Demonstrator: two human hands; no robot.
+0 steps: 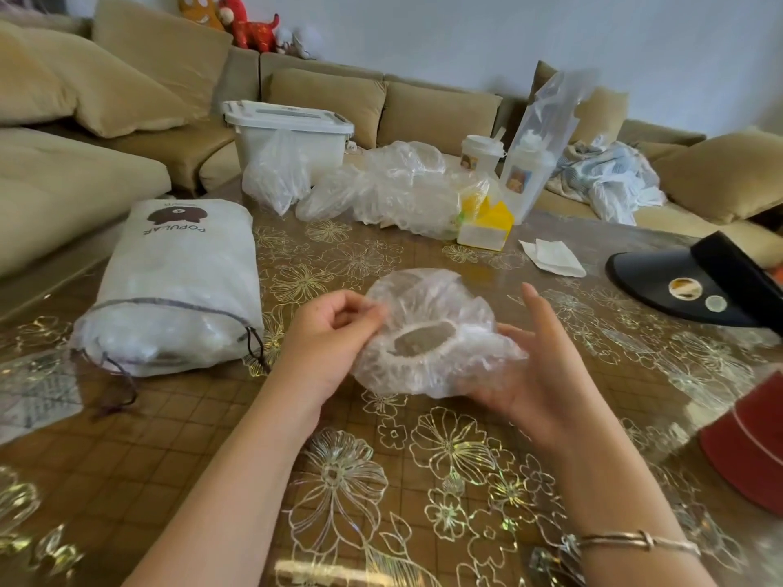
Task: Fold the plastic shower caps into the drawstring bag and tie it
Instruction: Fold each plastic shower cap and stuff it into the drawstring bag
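1 cap [428, 328] held above table [212, 438], centre, betw. both hands. L hand [328, 332]: fingers curled, pinching cap's left edge. R hand [538, 374]: fingers straight, cupping cap from right. 1 bag [178, 286] lying left, mouth toward viewer, stuffed, 2 cord ends loose. 1 pile [390, 188] of loose caps at far side, count indeterminable. 2 cups, 1 visor [686, 281] right.

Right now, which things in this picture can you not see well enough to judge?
Head view only:
- Drawstring bag: its cloudy fabric hides how many caps are inside.
- Right hand: the shower cap covers the lower fingers, so the grip is unclear.
- Red object: cut off by the right edge.
- Labels on the white bottles: too small and blurred.
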